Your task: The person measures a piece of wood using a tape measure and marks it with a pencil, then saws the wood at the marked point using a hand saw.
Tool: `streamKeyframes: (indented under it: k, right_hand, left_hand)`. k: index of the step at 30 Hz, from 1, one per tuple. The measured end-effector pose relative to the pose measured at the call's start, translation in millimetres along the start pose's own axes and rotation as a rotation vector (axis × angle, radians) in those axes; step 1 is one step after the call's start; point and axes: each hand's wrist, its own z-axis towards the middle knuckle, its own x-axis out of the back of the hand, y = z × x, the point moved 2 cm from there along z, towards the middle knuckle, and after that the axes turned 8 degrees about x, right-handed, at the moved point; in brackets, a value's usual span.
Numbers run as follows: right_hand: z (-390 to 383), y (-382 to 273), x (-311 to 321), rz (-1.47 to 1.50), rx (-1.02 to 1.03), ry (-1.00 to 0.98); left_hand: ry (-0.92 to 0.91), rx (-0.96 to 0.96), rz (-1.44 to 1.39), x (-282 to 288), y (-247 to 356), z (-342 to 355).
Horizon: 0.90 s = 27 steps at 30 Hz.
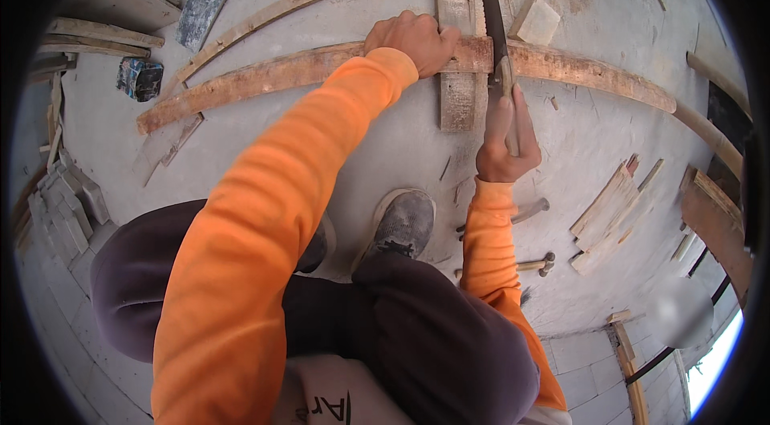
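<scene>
My left hand [413, 42] is closed over a long wooden board [257, 84], pressing it onto a short, thick plank [465, 108] that lies crosswise beneath it. In my right hand [508, 136] is the handle of a handsaw, its fingers wrapped round the grip with one or more stretched along it. The dark, toothed saw blade [492, 4] points away from me and crosses the board just right of the thick plank. Beyond the blade the wood carries on as a right-hand length [589, 72]. Whether the two lengths are still joined behind the blade I cannot tell.
A hammer [536, 265] and another tool [529, 210] lie by my right forearm. A wood offcut [535, 22] sits right of the blade. Thin wood strips [613, 212] are at right, a narrow strip [281, 12] at far left. My shoe [405, 220] stands near the board.
</scene>
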Motion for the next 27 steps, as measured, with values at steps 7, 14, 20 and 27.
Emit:
streamKeyframes:
  k: [7,14,20,27]
  right_hand:
    - [-206.8,-8.0,144.4,-0.192,-0.287,-0.108]
    - [-20.1,9.3,13.5,-0.087,0.045,0.002]
    - [-129.9,5.3,87.4,-0.163,-0.043,-0.076]
    - [-103.7,5.2,69.0,-0.247,0.025,-0.061]
  left_hand:
    - [0.013,-0.018,-0.006,-2.1,-9.4,2.3]
    - [0.031,-0.025,-0.014,-0.8,3.7,0.8]
    - [0.0,-0.029,0.013,7.9,-2.3,2.3]
    - [-0.008,-0.02,-0.029,4.2,-2.9,2.6]
